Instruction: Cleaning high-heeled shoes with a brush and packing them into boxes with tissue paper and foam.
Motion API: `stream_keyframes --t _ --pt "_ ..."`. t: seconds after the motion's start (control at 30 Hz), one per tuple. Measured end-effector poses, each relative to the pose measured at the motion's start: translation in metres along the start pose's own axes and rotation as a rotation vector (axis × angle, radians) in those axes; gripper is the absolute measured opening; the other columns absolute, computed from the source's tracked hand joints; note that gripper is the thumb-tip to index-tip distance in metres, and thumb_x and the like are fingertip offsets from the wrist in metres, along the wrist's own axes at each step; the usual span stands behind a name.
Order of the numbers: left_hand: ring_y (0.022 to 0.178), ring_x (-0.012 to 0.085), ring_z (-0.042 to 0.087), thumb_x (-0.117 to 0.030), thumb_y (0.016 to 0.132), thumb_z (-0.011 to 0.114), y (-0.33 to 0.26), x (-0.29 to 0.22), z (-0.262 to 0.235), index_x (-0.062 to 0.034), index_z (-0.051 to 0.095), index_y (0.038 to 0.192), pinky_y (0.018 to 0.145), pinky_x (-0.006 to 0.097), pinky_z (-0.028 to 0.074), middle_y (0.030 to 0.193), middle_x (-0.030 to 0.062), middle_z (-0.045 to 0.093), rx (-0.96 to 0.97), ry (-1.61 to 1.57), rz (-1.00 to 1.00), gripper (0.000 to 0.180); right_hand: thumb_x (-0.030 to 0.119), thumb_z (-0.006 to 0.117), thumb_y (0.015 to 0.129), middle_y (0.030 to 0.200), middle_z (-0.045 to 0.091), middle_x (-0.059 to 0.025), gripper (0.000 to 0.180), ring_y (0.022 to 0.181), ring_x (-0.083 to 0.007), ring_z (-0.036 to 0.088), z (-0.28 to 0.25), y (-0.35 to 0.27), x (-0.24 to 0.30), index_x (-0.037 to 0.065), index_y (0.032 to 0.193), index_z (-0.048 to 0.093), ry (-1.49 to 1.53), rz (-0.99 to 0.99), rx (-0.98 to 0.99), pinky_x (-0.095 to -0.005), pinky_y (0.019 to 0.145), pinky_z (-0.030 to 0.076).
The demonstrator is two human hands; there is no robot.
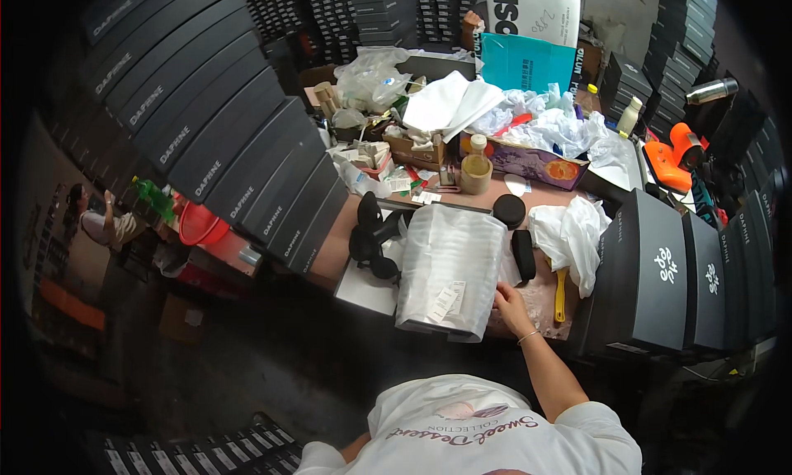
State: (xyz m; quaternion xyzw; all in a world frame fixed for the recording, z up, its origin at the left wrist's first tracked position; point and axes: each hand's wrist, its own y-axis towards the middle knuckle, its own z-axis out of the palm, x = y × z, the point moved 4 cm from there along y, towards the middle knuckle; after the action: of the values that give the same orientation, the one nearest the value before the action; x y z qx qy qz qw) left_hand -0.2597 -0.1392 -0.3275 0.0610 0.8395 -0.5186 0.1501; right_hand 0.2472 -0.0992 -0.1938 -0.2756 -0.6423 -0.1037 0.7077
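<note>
A sheet of translucent ribbed plastic wrap (450,252) is draped over an open shoebox at the front of the table. Small white paper labels (446,302) lie on it. My right hand (513,308) is at the wrap's right edge, its fingertips pinched together there. Left of the wrap, a pair of black shoes (375,240) with straps rests in the box's white-lined part (369,292). My left hand is out of sight; only a bit of that arm shows by my shirt. A black oblong object (522,256) and a round black tin (509,211) are just right of the wrap.
Dark shoeboxes (239,162) tower at the left, and more (639,269) stand at the right. Crumpled white paper (573,236) and a yellow-handled tool (560,296) are on the table. Behind are a bottle of yellowish liquid (476,166) and a paper-filled carton (536,163). Another person (99,219) sits far left.
</note>
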Motion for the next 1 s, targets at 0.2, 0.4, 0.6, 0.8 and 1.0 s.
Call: stream_keyframes --t 0.2,0.4,0.6,0.8,1.0 --pt "0.112 0.0388 0.054 -0.023 0.084 0.058 0.028 -0.046 -0.046 0.0 0.058 0.119 0.096 0.042 0.043 0.118 0.0263 0.057 -0.065 -0.101 -0.018 0.042 0.019 0.057 0.092 0.078 0.063 -0.0034 0.023 0.063 -0.0096 0.058 0.007 0.0 0.008 0.001 0.104 0.063 -0.126 0.013 -0.036 -0.0244 0.057 0.047" --pt "0.109 0.0394 0.056 -0.021 0.083 0.058 0.063 -0.085 -0.101 0.0013 0.058 0.116 0.094 0.042 0.044 0.115 0.0267 0.058 -0.03 -0.108 -0.119 0.04 0.015 0.058 0.088 0.087 0.064 -0.0162 0.019 0.08 -0.0295 0.063 0.004 -0.007 0.021 -0.001 0.099 0.063 -0.381 -0.047 -0.134 -0.0339 0.072 0.049" --pt "0.106 0.0399 0.057 -0.02 0.082 0.059 0.055 -0.092 -0.138 0.0027 0.059 0.114 0.091 0.043 0.045 0.111 0.0271 0.06 0.002 -0.117 -0.177 0.039 0.013 0.059 0.085 0.087 0.063 -0.0163 0.016 0.079 -0.0331 0.061 0.004 -0.006 0.016 0.0 0.094 0.062 -0.5 0.022 -0.124 -0.0367 0.07 0.048" --pt "0.103 0.0405 0.059 -0.018 0.081 0.059 0.063 -0.067 -0.152 0.0041 0.06 0.111 0.088 0.043 0.047 0.108 0.0275 0.061 0.023 -0.052 -0.169 0.037 0.012 0.061 0.085 0.083 0.063 -0.0149 0.012 0.075 -0.0311 0.062 0.013 -0.002 0.031 0.0 0.09 0.063 -0.519 -0.017 -0.212 -0.0351 0.067 0.049" --pt "0.099 0.0411 0.061 -0.016 0.08 0.059 0.091 -0.024 -0.186 0.0054 0.061 0.109 0.086 0.044 0.048 0.104 0.0278 0.062 -0.002 0.158 0.013 0.036 0.013 0.065 0.083 0.079 0.065 -0.0127 0.014 0.07 -0.0251 0.063 0.022 -0.009 0.039 0.0 0.088 0.065 -0.492 -0.146 -0.409 -0.0321 0.063 0.049"
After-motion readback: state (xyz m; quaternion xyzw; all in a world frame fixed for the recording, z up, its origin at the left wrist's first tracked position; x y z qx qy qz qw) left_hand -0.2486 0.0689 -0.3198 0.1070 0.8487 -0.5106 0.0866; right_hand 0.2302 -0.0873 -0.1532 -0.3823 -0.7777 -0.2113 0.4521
